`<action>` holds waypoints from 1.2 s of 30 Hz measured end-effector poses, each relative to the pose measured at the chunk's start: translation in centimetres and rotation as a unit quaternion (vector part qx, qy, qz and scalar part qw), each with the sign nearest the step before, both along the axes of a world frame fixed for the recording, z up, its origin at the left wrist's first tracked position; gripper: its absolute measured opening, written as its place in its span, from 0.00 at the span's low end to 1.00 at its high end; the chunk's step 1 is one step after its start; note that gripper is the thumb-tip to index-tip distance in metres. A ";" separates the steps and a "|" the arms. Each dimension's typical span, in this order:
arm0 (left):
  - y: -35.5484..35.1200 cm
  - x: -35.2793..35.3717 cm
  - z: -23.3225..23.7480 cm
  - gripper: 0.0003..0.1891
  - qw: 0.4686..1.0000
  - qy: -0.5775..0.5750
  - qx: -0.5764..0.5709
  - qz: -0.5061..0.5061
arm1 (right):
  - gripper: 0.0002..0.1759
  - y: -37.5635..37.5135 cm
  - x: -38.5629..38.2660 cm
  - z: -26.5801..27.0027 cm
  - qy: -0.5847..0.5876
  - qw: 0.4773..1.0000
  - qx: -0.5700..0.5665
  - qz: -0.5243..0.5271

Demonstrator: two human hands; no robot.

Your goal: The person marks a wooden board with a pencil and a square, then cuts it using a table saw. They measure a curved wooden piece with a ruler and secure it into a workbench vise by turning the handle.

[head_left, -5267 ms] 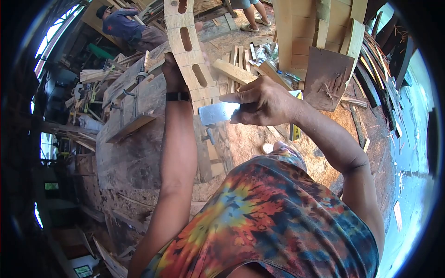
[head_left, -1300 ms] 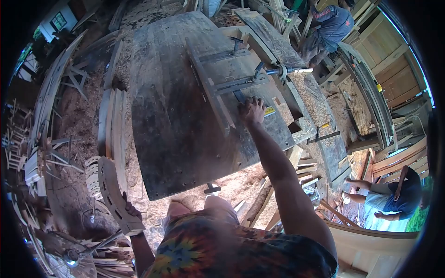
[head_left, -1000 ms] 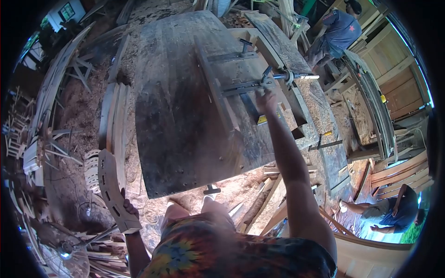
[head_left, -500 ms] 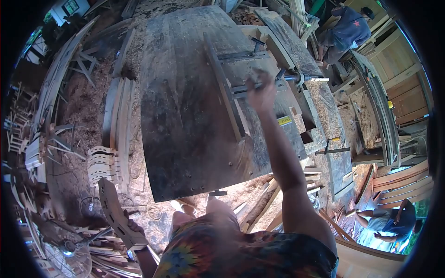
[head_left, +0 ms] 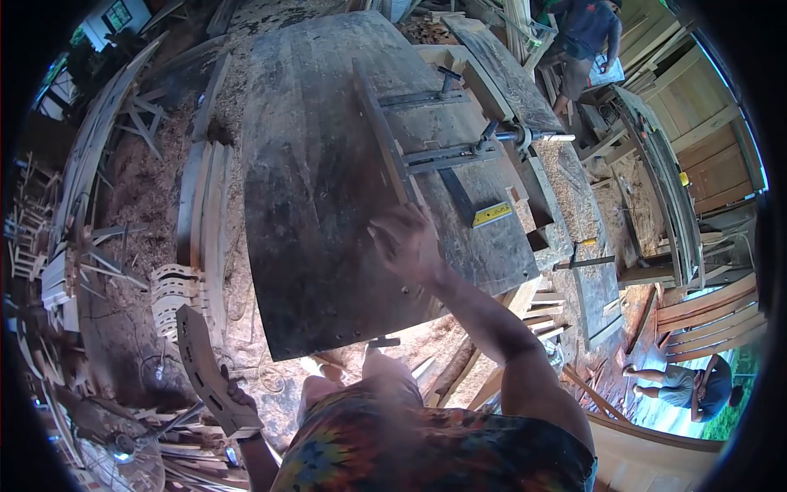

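My left hand (head_left: 239,395) is wrapped round the lower part of a curved wooden slat with slots cut in it (head_left: 203,361), held upright off the left side of the workbench (head_left: 299,238). Over the bench's near part is my right hand (head_left: 410,246), fingers apart and holding nothing. Just beyond it ends a long wooden strip (head_left: 382,139), which lies along the bench top. Two bar clamps (head_left: 451,156) cross the bench to the right of that strip. A square with a yellow stock (head_left: 492,215) lies right of my right hand.
Stacked curved slats (head_left: 174,287) and long boards (head_left: 205,205) stand on the left, amid wood shavings. A fan (head_left: 123,447) is at the lower left. One person (head_left: 586,41) works at the upper right; another person (head_left: 701,389) is at the lower right.
My right hand has moved from the clamp back toward me and left, past the strip's near end. The square now shows fully. My left hand still grips the slat.
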State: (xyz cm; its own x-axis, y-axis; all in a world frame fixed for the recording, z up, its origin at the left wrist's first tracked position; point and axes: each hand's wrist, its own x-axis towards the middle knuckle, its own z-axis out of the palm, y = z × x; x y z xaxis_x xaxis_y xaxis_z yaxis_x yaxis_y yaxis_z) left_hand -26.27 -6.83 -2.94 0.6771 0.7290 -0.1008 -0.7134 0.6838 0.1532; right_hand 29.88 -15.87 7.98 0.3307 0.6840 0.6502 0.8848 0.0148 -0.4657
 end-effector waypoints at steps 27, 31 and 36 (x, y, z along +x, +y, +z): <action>0.6 0.9 0.0 0.37 1.000 -0.001 -0.015 -0.023 | 0.04 -2.0 3.2 0.7 -0.018 0.997 0.024 -0.065; 0.6 0.8 -0.4 0.37 1.000 0.019 -0.021 -0.012 | 0.04 -2.0 3.5 1.0 -0.013 0.998 0.035 -0.058; 0.5 1.0 -0.4 0.37 0.999 0.032 -0.019 0.000 | 0.04 -2.0 3.7 1.2 -0.016 0.997 0.038 -0.059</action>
